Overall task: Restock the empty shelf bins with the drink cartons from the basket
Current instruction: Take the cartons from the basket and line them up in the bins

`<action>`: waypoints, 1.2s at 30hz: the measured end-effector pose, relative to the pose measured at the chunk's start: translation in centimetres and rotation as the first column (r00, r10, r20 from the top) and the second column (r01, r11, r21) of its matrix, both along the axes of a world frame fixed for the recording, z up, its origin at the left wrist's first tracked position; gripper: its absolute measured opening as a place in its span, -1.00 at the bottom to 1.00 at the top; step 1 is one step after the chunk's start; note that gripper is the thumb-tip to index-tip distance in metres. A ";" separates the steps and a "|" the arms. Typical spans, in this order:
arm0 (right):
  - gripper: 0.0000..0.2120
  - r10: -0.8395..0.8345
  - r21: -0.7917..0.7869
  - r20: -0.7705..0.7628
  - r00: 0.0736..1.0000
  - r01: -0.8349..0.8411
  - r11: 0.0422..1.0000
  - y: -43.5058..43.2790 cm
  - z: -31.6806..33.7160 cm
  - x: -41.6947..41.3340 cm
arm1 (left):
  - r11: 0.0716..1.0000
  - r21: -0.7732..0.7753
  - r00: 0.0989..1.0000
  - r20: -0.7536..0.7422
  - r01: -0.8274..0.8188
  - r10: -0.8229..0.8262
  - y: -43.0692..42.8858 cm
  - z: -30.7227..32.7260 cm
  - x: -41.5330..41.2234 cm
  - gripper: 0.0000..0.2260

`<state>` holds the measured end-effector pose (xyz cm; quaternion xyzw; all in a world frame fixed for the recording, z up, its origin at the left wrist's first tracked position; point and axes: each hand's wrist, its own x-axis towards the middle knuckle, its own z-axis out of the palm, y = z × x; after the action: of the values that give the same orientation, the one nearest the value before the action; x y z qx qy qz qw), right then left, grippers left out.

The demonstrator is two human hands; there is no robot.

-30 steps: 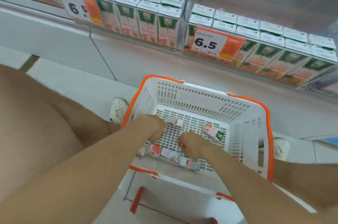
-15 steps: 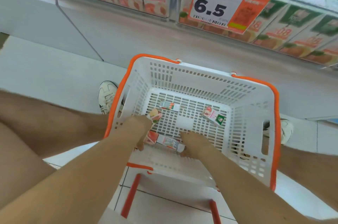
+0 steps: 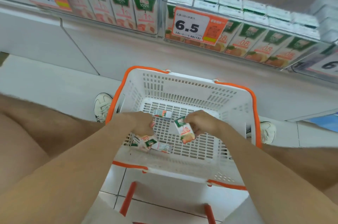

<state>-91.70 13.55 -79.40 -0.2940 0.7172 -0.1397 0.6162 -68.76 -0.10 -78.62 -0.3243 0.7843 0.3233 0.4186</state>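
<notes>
The person's forearms and legs are bare. At the left of the basket [image 3: 182,85] sits a white sneaker [image 3: 102,106] with white laces and dark trim lines along its upper. At the right of the basket, a second sneaker [image 3: 268,132], also white, shows only partly behind the basket's wall.

White tile floor [image 3: 45,81] — basket [image 3: 182,82] standing on it.

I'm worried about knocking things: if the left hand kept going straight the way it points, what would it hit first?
Probably the small white drink carton lying flat in the white plastic basket, just beyond the left hand, though the hand's height above it is unclear.
</notes>
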 end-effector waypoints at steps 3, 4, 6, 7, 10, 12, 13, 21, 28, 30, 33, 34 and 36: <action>-0.78 -0.142 -0.176 -0.063 0.988 0.129 0.976 0.0 3.9 0.6 | 0.957 0.194 0.952 -0.174 -0.216 0.250 -0.7 4.0 -1.0 -0.68; -0.75 -0.168 -0.225 -0.092 0.981 0.144 0.964 0.2 5.2 0.9 | 0.935 0.237 0.924 -0.216 -0.263 0.315 -0.8 5.5 -1.3 -0.65; -0.74 -0.206 -0.293 -0.096 0.974 0.170 0.941 0.8 7.5 1.3 | 0.886 0.337 0.869 -0.271 -0.317 0.414 -0.7 8.2 -1.7 -0.63; -0.74 -0.203 -0.317 -0.076 0.976 0.169 0.933 1.1 8.6 1.6 | 0.853 0.389 0.839 -0.278 -0.347 0.468 -0.7 9.2 -1.7 -0.64; -0.80 -0.185 -0.347 -0.011 0.983 0.170 0.922 1.9 11.0 2.0 | 0.760 0.514 0.751 -0.294 -0.397 0.591 -0.2 12.1 -1.5 -0.79; -0.80 -0.178 -0.380 0.004 0.984 0.166 0.910 1.9 12.3 2.3 | 0.762 0.520 0.721 -0.345 -0.386 0.601 0.0 13.5 -1.5 -0.75; -0.77 -0.176 -0.404 -0.019 0.984 0.153 0.902 1.8 13.0 2.4 | 0.789 0.489 0.723 -0.380 -0.371 0.576 0.1 14.1 -1.5 -0.74; -0.88 -0.190 -0.695 -0.036 0.981 0.112 0.710 0.6 21.1 2.1 | 0.933 0.161 0.598 -0.729 -0.323 0.333 -0.9 21.4 -2.9 -0.68; -0.83 -0.278 -0.848 0.047 0.959 0.186 0.497 -2.0 27.6 -0.7 | 0.904 -0.093 0.397 -0.913 -0.417 0.089 -2.2 27.1 -5.9 -0.62; -0.87 -0.316 -0.881 0.045 0.948 0.187 0.435 -2.9 28.8 -1.7 | 0.829 -0.203 0.362 -0.932 -0.522 -0.001 -3.0 28.3 -6.6 -0.60; -0.86 -0.418 -0.928 -0.154 0.895 0.015 0.373 -4.6 30.0 -3.6 | 0.664 -0.227 0.252 -0.966 -0.712 -0.060 -4.6 29.4 -7.7 -0.52; -0.84 -0.449 -0.927 -0.208 0.869 -0.028 0.375 -5.3 30.2 -4.1 | 0.623 -0.172 0.191 -0.981 -0.763 -0.036 -5.0 29.7 -8.0 -0.50; -0.81 -0.482 -0.927 -0.255 0.838 -0.069 0.369 -6.9 30.4 -5.3 | 0.556 -0.046 0.074 -0.997 -0.830 0.027 -5.7 29.8 -8.6 -0.50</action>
<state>-97.01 6.66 -48.96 -0.5093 0.6830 -0.5083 0.1257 -77.38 -5.76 -48.81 -0.4178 0.7616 0.2771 -0.4105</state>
